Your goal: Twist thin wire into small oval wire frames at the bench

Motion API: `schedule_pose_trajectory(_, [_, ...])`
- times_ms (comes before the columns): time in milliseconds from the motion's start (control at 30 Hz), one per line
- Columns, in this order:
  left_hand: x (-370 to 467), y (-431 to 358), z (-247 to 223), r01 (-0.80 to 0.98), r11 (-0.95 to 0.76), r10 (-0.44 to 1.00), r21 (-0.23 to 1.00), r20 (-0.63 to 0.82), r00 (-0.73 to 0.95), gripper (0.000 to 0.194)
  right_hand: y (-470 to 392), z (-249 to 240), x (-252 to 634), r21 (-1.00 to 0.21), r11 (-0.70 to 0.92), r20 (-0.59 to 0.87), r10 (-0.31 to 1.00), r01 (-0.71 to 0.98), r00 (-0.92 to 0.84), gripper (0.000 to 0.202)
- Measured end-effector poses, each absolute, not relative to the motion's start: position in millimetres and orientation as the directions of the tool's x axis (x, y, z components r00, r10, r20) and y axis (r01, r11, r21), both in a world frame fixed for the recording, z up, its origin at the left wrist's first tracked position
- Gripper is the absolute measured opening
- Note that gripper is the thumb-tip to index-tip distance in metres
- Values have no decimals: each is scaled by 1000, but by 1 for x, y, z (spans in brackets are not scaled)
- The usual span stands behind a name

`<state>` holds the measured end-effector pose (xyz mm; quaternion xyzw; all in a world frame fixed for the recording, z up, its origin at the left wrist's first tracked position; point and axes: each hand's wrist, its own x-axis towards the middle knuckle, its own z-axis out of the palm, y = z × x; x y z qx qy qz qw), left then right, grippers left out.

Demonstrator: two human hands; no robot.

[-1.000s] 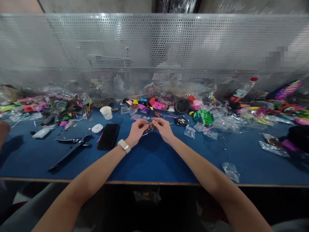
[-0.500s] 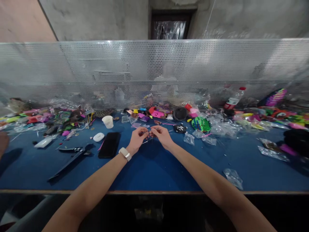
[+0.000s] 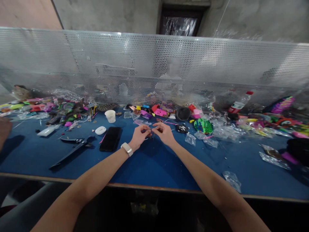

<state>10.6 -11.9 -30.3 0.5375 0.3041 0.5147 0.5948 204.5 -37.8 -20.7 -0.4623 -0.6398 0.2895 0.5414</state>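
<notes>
My left hand point(image 3: 139, 136), with a pale band on the wrist, is closed in a pinch above the blue table point(image 3: 154, 170). Close beside it, my right hand point(image 3: 165, 133) also pinches, its fingertips almost meeting those of the left. Between and below the fingers show thin, needle-like strands point(image 3: 146, 139), too small to name. What the fingers grip is mostly hidden by them. To the left of my hands lies a black phone point(image 3: 110, 139). Right of them are a black pouch with white marks point(image 3: 182, 128) and small clear plastic bags point(image 3: 190, 139).
Black scissors point(image 3: 72, 153), a white oval case point(image 3: 100, 130) and a white cup point(image 3: 110, 116) stand or lie to the left. Colourful soft pieces point(image 3: 160, 111) line a perforated metal screen point(image 3: 145, 67). A red-capped bottle point(image 3: 240, 103) leans at right. Another person's hand point(image 3: 4, 130) is at far left.
The camera view has tilted and shifted slightly. My fingers have changed position a little, the right fingers now straighter, and both hands are still pinching close together.
</notes>
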Motion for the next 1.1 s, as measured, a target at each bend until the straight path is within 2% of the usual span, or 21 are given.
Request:
schedule_pose_trajectory(200, [13,-15,-26,-269,-64,948,961,143,285,32,-44,-20,200,-842,442,477,878,309,43,39])
schedule_pose_trajectory(433, [12,-19,-23,-286,-13,950,958,101,296,18,-44,-20,201,-846,443,490,865,296,105,68])
schedule_pose_trajectory(700, [11,-12,-30,-212,-115,946,970,172,274,12,-39,-20,204,-877,416,443,893,239,72,78])
schedule_pose_trajectory(833, [9,-10,-31,-128,-197,935,972,226,275,12,-39,-19,206,-915,360,376,924,184,64,78])
schedule_pose_trajectory(967, [4,-10,-31,-40,-283,910,958,282,305,12,-40,-19,206,-912,356,370,929,206,33,77])
schedule_pose_trajectory(1100, [2,-10,-29,-19,-305,907,952,297,298,11,-40,-19,205,-890,380,394,919,252,6,62])
